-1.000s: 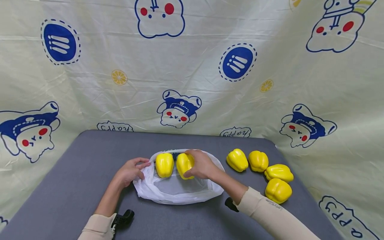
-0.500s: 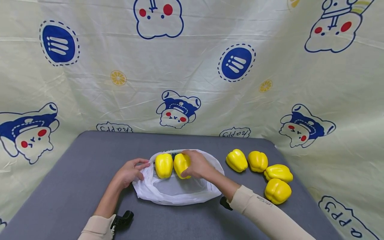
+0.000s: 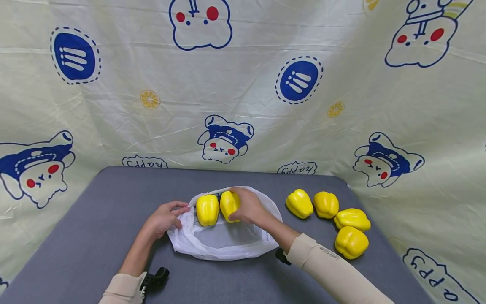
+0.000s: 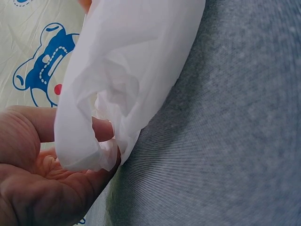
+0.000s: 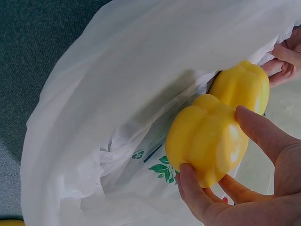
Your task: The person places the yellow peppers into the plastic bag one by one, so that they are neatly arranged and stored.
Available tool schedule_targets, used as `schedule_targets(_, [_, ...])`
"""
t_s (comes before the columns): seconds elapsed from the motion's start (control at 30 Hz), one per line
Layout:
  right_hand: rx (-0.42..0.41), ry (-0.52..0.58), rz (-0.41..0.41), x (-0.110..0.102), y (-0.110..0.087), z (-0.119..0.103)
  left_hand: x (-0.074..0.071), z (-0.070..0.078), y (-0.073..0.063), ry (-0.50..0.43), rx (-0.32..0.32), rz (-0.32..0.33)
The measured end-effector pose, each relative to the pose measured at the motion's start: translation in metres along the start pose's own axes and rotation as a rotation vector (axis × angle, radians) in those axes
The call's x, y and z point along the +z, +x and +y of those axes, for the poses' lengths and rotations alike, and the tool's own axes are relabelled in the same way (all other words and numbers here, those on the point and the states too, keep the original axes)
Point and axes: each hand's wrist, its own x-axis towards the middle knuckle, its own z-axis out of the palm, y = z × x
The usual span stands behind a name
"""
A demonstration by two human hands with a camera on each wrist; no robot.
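Observation:
A white plastic bag [image 3: 201,249] lies on the grey table with its mouth spread wide. Inside it, toward the back left, sits one yellow bell pepper [image 3: 207,210]. My right hand [image 3: 248,207] grips a second yellow bell pepper [image 5: 207,141], thumb on one side and fingers on the other, right beside the first one and within the bag's mouth. At the bag's left side, my left hand [image 3: 164,219] holds the rim; the left wrist view shows its fingers [image 4: 102,129] hooked into the bag's edge, with the plastic hiding part of them.
To the right of the bag, several more yellow bell peppers [image 3: 352,242] lie in a loose curve near the table's right edge. A printed curtain [image 3: 243,84] hangs behind and beside the grey table [image 3: 125,185]. Green leaf prints [image 5: 164,169] show inside the bag.
My right hand has carried its bell pepper a little left, close to the other one, then slightly farther back. The left hand has kept its place on the bag.

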Motion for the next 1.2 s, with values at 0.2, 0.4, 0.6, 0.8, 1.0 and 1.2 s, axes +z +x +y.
schedule_targets(0.2, [-0.014,0.015,0.024,0.001,0.003,0.001,0.001,-0.002,0.001,-0.005,0.003,0.005])
schedule_targets(0.4, [-0.027,0.02,0.04,0.004,0.006,0.002,0.001,-0.002,0.0,-0.002,0.001,0.007])
schedule_targets(0.6, [-0.031,-0.001,0.055,0.008,0.007,0.004,0.0,-0.001,0.0,0.002,0.008,0.009])
schedule_targets(0.8, [-0.023,-0.004,0.053,0.011,0.007,0.005,0.001,-0.002,0.001,0.006,0.01,0.011])
schedule_targets(1.0, [-0.01,-0.005,0.044,0.013,0.007,0.006,0.002,0.0,0.0,0.014,0.014,0.008])
schedule_targets(1.2, [-0.012,-0.001,0.037,0.012,0.006,0.007,0.001,-0.001,-0.002,0.005,0.013,0.002])
